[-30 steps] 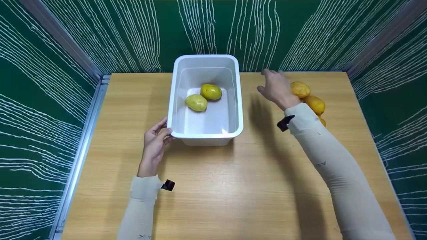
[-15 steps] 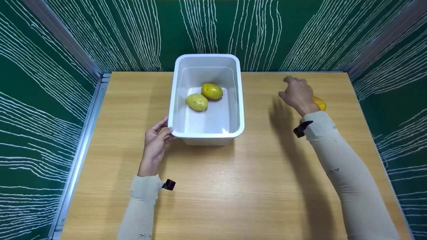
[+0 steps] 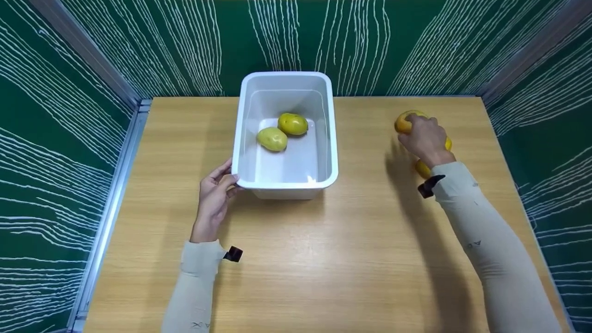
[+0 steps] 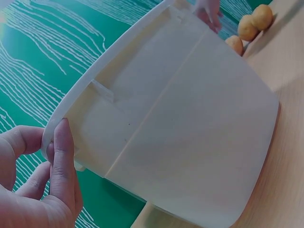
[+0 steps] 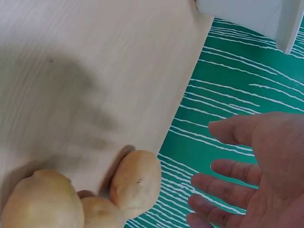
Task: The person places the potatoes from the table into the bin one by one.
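A white plastic bin (image 3: 286, 186) stands at the back of the table, with two yellow-green potatoes (image 3: 272, 139) on its floor. My left hand (image 3: 213, 203) pinches the bin's near left corner rim between thumb and fingers; the left wrist view shows this grip from below. Over at the right, my right hand (image 3: 424, 140) hovers above a small group of potatoes (image 3: 409, 121), partly hiding them in the head view. In the right wrist view its fingers are spread and hold nothing, apart from the potatoes (image 5: 137, 183) lying beside one another.
Green walls (image 3: 286, 37) with white streaks stand along the back and both sides of the wooden table (image 3: 296, 259). A metal rail (image 3: 111, 199) runs along the left edge. The bin's raised rim lies between the hands.
My right hand has moved right, away from the bin, and come over the potatoes. The left hand keeps its hold on the rim, and the bin stays where it was.
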A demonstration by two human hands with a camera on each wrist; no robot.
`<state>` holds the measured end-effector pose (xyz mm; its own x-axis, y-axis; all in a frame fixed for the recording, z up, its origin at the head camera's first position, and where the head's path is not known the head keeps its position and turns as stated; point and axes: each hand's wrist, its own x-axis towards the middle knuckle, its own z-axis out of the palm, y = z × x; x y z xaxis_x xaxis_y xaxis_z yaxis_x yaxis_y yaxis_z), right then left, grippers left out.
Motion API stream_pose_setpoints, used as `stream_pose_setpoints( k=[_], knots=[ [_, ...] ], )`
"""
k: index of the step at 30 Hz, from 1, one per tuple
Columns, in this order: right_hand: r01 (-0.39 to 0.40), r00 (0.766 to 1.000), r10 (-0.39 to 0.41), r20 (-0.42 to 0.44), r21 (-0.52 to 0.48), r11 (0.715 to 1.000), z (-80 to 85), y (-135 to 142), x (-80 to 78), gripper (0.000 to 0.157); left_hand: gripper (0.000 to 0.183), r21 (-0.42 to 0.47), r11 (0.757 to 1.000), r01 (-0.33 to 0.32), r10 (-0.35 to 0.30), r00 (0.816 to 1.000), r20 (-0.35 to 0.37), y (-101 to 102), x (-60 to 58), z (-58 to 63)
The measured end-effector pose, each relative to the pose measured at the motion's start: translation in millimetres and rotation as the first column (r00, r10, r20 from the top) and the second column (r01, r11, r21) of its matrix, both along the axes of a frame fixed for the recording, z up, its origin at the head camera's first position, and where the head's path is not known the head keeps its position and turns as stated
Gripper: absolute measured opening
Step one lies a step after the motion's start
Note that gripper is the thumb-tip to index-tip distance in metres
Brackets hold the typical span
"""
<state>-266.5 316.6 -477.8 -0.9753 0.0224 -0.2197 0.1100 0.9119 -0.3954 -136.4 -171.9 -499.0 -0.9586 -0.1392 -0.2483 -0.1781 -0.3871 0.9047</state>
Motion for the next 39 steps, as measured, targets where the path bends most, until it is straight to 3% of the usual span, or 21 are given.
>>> stream_pose_setpoints(
  k=[12,23,32,39],
  knots=[
    [-0.04,0.998,0.041,-0.052,0.028,0.999,-13.6,18,25.4,0.062,0.052,-0.005,1.0,-0.006,0.006,1.0,0.006,0,-0.1,0.3],
    [-0.073,0.985,0.087,-0.152,0.096,0.993,-22.0,31,46.0,0.037,0.052,0.009,1.0,0.003,-0.003,1.0,0.0,0,-0.4,0.2],
    [-0.046,0.989,0.062,-0.137,0.114,0.992,-29.2,45,63.1,0.071,0.052,0.019,1.0,0.0,0.0,1.0,0.004,0,-0.3,0.9],
    [0.002,0.995,0.009,-0.104,0.1,0.995,-33.6,53,73.2,0.074,0.052,0.022,1.0,-0.01,0.01,1.0,0.006,0,-1.0,-0.3]
  ],
)
